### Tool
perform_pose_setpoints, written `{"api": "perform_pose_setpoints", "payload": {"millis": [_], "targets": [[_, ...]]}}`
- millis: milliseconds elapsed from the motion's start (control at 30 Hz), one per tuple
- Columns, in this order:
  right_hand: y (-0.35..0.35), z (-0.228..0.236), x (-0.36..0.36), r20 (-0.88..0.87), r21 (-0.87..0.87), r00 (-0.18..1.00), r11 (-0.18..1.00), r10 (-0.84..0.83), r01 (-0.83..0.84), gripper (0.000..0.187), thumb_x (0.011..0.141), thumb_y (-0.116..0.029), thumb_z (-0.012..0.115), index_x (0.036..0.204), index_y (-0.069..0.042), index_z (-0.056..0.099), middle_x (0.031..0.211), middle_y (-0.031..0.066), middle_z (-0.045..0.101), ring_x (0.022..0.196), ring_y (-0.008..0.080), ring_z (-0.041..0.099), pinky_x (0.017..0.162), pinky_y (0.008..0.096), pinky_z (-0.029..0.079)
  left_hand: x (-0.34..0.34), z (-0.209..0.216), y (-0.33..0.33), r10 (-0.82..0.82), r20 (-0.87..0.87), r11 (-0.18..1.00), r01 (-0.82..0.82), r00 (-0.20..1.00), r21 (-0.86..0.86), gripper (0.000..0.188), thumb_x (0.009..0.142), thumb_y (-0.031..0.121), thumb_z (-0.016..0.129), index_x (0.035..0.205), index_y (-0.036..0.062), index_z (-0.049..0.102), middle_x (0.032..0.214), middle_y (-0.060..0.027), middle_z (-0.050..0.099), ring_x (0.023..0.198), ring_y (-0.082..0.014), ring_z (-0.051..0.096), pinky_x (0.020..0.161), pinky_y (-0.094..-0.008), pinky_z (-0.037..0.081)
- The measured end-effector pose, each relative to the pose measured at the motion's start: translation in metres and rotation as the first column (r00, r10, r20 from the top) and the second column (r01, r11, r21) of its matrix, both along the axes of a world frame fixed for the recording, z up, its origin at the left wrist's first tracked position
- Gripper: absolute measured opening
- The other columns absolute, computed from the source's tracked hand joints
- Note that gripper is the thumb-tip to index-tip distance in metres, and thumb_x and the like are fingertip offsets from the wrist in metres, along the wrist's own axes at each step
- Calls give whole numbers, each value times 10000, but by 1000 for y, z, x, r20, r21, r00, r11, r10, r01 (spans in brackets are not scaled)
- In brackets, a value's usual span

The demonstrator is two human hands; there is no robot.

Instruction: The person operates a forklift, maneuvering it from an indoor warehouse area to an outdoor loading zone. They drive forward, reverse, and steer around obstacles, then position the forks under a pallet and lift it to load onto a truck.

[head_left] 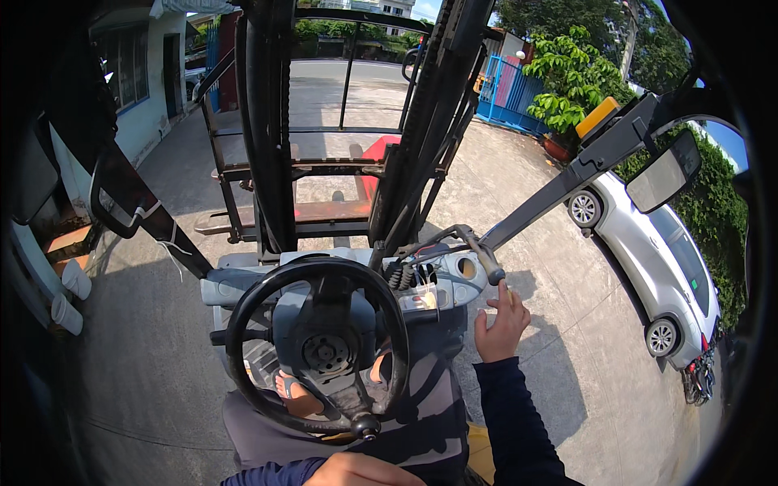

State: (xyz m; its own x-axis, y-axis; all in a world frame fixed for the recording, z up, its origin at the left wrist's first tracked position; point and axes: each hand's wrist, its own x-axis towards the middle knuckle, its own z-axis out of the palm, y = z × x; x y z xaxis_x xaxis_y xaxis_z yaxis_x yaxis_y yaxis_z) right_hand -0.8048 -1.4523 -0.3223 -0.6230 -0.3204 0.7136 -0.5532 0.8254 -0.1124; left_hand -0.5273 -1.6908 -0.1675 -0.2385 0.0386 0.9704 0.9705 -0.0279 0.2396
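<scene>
My right hand [502, 326] reaches forward on the right of the forklift's dashboard [465, 285]. Its fingers are stretched out, and a fingertip meets the dark round knob [496, 277] of a control lever without wrapping round it. Low in the picture, my left hand [361, 471] lies across my lap, cut off by the lower edge, so its fingers are hidden. Just beyond it is the black steering wheel [236, 356], whose spinner knob [366, 426] sits at the near side of the rim. No contact shows between that hand and the wheel.
The dark mast [274, 121] and load backrest [348, 130] rise ahead, with a red object [381, 151] beyond. A silver car [628, 235] is parked at right, past a mirror [664, 172]. White buckets [66, 313] stand by the left building; a blue gate [502, 89] is farther off.
</scene>
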Motion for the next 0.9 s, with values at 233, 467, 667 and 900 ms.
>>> {"api": "perform_pose_setpoints", "payload": {"millis": [233,467,667,900], "targets": [[30,3,-19,14,-33,1000,999,17,-17,723,827,-142,674,1512,-28,474,1051,84,718,1321,387,480,1126,547,258,-24,3,43,-274,20,961,273,961,42,108,948,78,614,922,0,684,932,-186,715,727,-311,718,671,-423,618],[47,12,-23,49,-46,999,999,13,-11,706,837,-163,678,1502,-32,481,1048,103,719,1333,407,479,1122,559,263,-33,11,87,-443,26,884,431,896,181,191,1001,106,537,912,19,682,882,-198,716,655,-344,705,609,-449,606],[59,13,-28,80,-49,997,999,7,-3,693,848,-179,673,1499,-35,484,1074,104,714,1331,407,479,1122,580,266,-55,12,99,-502,34,855,490,864,173,188,991,114,557,896,20,689,865,-195,713,650,-349,703,611,-463,604],[44,6,-40,22,-56,1000,998,-8,9,687,853,-177,670,1503,-58,485,1062,97,706,1327,408,485,1120,589,264,-53,3,87,-373,33,909,358,927,213,170,986,110,567,884,22,671,879,-190,709,655,-334,704,623,-448,602]]}}
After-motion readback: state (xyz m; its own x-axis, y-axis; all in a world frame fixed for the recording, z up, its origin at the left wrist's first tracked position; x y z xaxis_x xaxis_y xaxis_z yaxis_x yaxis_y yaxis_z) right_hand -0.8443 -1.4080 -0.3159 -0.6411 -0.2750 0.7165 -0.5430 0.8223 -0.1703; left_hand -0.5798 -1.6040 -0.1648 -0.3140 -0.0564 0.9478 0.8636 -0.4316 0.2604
